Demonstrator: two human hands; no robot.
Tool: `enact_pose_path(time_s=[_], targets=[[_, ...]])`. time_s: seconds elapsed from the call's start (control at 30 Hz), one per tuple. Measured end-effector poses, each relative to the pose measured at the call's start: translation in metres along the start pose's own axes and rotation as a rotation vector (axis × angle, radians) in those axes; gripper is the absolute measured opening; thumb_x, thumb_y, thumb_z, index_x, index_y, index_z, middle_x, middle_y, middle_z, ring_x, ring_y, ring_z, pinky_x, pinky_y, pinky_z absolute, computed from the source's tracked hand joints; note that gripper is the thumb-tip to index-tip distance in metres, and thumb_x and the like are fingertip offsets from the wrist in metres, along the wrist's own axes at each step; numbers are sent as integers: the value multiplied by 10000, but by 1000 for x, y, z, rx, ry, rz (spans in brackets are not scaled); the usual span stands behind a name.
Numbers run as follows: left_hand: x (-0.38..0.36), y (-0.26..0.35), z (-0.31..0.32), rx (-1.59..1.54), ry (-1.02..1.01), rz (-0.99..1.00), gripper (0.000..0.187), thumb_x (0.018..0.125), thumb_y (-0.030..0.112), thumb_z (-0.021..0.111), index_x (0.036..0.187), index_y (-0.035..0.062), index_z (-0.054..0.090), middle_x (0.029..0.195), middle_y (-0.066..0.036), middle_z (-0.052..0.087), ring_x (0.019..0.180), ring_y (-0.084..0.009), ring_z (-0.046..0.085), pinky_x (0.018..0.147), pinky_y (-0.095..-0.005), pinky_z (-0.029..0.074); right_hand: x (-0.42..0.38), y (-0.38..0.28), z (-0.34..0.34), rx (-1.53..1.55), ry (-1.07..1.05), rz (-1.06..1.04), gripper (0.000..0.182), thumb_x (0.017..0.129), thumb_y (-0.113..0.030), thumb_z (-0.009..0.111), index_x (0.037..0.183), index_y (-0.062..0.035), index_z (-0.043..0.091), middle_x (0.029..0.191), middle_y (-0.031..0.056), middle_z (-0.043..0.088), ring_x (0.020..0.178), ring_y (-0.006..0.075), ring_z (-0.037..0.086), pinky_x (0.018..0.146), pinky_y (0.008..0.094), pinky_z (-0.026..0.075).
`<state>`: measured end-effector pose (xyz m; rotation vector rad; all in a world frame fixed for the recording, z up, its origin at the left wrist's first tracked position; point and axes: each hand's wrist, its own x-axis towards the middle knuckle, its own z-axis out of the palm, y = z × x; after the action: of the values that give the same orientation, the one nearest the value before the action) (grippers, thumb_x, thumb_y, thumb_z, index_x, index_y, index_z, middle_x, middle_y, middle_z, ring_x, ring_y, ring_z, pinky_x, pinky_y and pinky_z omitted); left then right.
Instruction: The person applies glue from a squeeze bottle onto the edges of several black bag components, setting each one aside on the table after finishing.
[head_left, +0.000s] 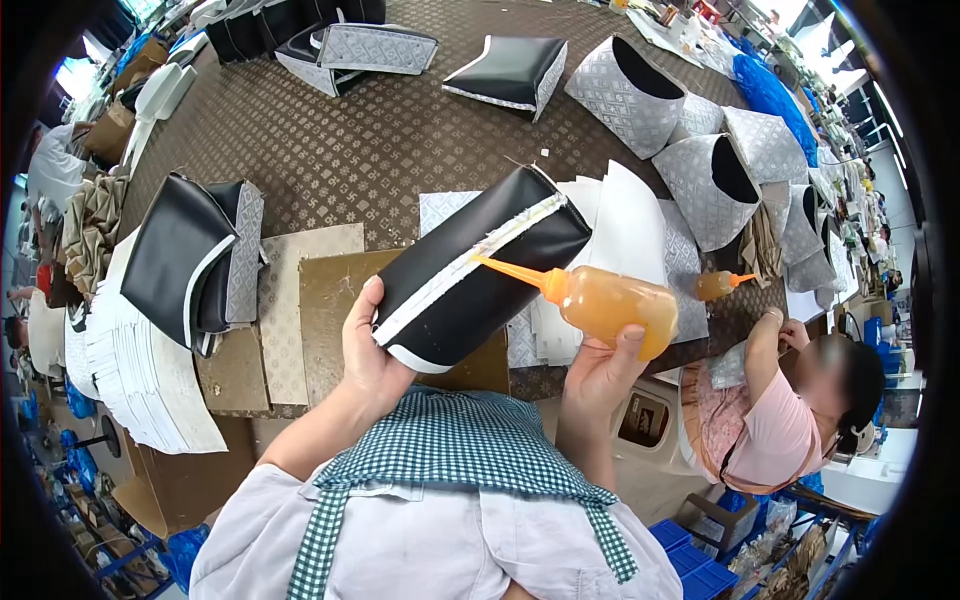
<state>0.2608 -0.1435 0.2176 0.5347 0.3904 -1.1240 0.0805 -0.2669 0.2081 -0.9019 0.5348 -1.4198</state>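
A black leather-like piece (440, 255) with a white seam strip (470, 262) along its length is tilted over the table. My left hand (372, 350) grips its lower left end, thumb on the near edge. In my right hand (606, 375) is a bottle of amber liquid (620, 305), lying nearly level, with fingers wrapped round its underside. The bottle's orange nozzle (515, 271) points left, and its tip is at the strip; whether it touches cannot be told. Part of the right fingers is hidden behind the bottle.
Black folded pieces (180, 260) rest on white sheets (140, 350) at left. Patterned grey shells (705, 190) stand at right, near a second amber bottle (715, 286). More black pieces (510, 70) lie at the back. A person (770, 410) sits at the right edge of the table.
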Motion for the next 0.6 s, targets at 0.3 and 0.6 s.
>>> enact_pose_path(time_s=[0.3, 0.6], targets=[[1, -5, 5, 15, 15, 35, 420, 917, 321, 469, 1157, -22, 508, 1156, -201, 579, 1035, -316, 582, 964, -423, 439, -17, -6, 15, 14, -50, 36, 746, 870, -337, 594, 1394, -43, 152, 1275, 190, 430, 1156, 279, 483, 983, 408, 411], [3, -5, 6, 5, 10, 26, 417, 914, 315, 476, 1161, -20, 512, 1163, -203, 577, 1043, -318, 579, 965, -425, 437, -27, -4, 11, -111, -194, 66, 659, 910, -395, 518, 1381, -52, 211, 1272, 150, 444, 1188, 262, 465, 998, 410, 406]])
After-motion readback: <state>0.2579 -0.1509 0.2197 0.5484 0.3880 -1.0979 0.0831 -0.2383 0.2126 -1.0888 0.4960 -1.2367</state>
